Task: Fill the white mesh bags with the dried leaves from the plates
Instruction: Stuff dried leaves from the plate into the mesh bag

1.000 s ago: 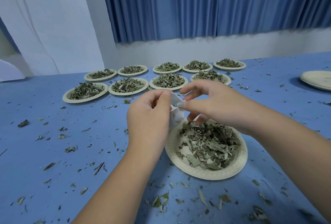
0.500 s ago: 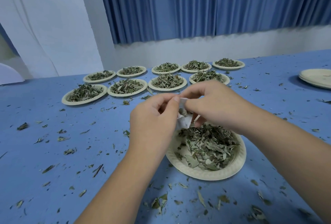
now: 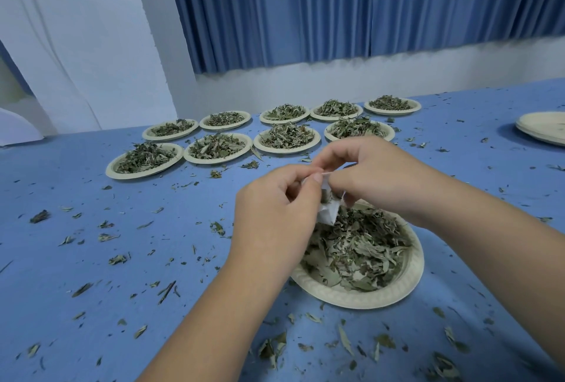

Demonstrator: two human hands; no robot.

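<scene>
A small white mesh bag (image 3: 329,213) hangs between my two hands, just above the far left rim of a paper plate (image 3: 411,277) heaped with dried leaves (image 3: 357,247). My left hand (image 3: 275,213) pinches the bag's top with thumb and fingers. My right hand (image 3: 376,180) pinches the same top edge from the right. Some dark leaf bits show inside the bag's mouth. Most of the bag is hidden by my fingers.
Several more paper plates of dried leaves (image 3: 217,147) stand in two rows at the back of the blue table (image 3: 91,259). A stack of bare plates (image 3: 544,128) sits at the far right. Loose leaf scraps litter the tabletop.
Both hands have lowered slightly with the bag and drawn closer together at its top; the bag now hangs lower over the plate's rim.
</scene>
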